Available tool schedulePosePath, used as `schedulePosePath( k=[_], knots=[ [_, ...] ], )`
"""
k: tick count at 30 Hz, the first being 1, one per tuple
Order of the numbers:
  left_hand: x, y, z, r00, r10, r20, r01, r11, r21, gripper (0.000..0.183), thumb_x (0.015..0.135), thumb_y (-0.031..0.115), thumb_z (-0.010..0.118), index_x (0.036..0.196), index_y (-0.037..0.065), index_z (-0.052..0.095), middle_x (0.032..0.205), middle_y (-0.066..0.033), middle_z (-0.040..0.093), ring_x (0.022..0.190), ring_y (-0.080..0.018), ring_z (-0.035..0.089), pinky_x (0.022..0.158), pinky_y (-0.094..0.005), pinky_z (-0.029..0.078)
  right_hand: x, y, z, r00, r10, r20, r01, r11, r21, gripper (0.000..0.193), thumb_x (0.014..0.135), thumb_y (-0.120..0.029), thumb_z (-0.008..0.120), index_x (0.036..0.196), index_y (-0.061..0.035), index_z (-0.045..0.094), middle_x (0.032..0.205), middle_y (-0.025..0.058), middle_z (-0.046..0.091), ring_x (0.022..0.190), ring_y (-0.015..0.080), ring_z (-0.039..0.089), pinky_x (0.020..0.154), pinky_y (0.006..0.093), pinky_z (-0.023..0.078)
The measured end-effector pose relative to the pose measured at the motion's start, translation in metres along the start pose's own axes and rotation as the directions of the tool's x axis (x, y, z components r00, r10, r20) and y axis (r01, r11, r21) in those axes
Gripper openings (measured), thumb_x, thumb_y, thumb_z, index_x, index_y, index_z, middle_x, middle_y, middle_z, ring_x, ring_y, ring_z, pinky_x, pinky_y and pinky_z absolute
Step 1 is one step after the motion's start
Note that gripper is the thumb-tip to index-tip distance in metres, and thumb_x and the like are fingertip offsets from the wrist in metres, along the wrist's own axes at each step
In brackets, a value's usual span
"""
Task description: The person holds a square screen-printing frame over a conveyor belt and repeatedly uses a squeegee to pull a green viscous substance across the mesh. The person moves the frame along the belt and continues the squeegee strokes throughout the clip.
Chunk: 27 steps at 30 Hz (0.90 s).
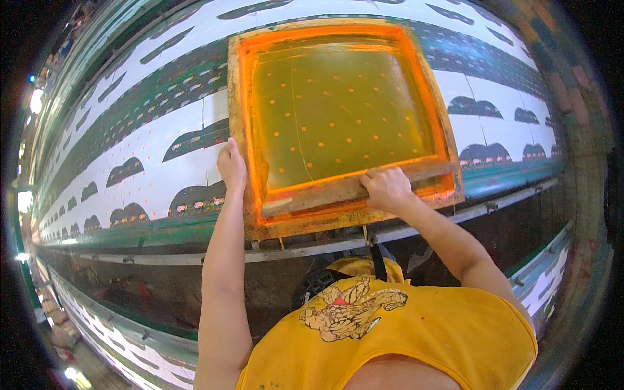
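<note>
A screen printing frame (455, 156), its wood stained orange, lies over the long printing table ahead of me. Its mesh (338, 97) is olive green with small orange dots spread across it. My left hand (231, 168) is on the frame's left edge, thumb pointing up along the wood; its other fingers are mostly hidden. Along the near inside of the frame lies a long wooden squeegee (312, 195), smeared with orange ink. My right hand (388, 189) has its fingers wrapped over the squeegee, right of its middle. The squeegee's blade edge is hidden.
White fabric pieces (481, 117) with dark wavy cut-outs cover the table on both sides; orange dots mark some at left. A metal rail (162, 259) runs along the table's near edge. Behind me at lower left is another table (117, 344) with similar pieces.
</note>
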State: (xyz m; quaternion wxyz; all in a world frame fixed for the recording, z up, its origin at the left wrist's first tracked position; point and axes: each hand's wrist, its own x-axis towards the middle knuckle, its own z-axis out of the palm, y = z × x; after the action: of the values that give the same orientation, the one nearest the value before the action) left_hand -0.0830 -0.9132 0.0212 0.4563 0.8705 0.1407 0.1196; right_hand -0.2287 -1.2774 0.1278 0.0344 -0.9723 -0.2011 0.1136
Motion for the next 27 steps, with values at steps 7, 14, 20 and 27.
schedulePosePath(
  k=[7,14,20,27],
  knots=[
    [-0.005,0.025,-0.001,0.991,0.074,0.115,-0.101,0.963,0.249,0.043,0.084,0.036,0.075,0.1,-0.004,0.071,0.103,-0.0244,0.07,0.1,-0.0423,0.066,0.088,-0.0489,0.05,-0.069,-0.027,0.027,0.952,0.055,-0.3,-0.027,0.995,0.097,0.044,0.068,-0.042,0.082,0.09,-0.0057,0.07,0.092,0.0098,0.069,0.084,0.0297,0.071,0.069,0.0404,0.058],
    [-0.003,0.023,0.004,0.996,0.09,0.026,-0.092,0.902,0.421,0.04,0.078,0.035,0.081,0.092,-0.001,0.07,0.099,-0.0245,0.072,0.096,-0.0423,0.069,0.084,-0.0495,0.053,-0.087,0.03,-0.006,0.985,0.128,-0.113,-0.058,0.873,0.484,0.037,0.082,-0.038,0.077,0.102,-0.0067,0.074,0.096,0.0148,0.074,0.092,0.0358,0.071,0.079,0.0434,0.057],
    [0.001,0.029,0.008,0.999,0.01,0.049,-0.03,0.909,0.417,0.038,0.079,0.029,0.081,0.098,-0.002,0.07,0.1,-0.0224,0.071,0.096,-0.0421,0.068,0.086,-0.0488,0.053,-0.114,0.219,0.012,0.62,0.668,-0.412,-0.59,0.743,0.316,0.042,0.087,-0.043,0.072,0.092,-0.0011,0.075,0.088,0.0227,0.071,0.086,0.0359,0.071,0.075,0.0458,0.054],
    [-0.005,0.035,0.008,1.0,0.024,0.004,-0.024,0.912,0.409,0.034,0.079,0.029,0.081,0.096,0.001,0.073,0.097,-0.0216,0.074,0.093,-0.0397,0.071,0.083,-0.0473,0.055,-0.097,0.251,0.027,0.677,0.73,-0.097,-0.591,0.617,0.52,0.057,0.08,-0.052,0.078,0.078,0.0048,0.074,0.067,0.0234,0.068,0.067,0.0379,0.07,0.066,0.0462,0.054]
  ],
)
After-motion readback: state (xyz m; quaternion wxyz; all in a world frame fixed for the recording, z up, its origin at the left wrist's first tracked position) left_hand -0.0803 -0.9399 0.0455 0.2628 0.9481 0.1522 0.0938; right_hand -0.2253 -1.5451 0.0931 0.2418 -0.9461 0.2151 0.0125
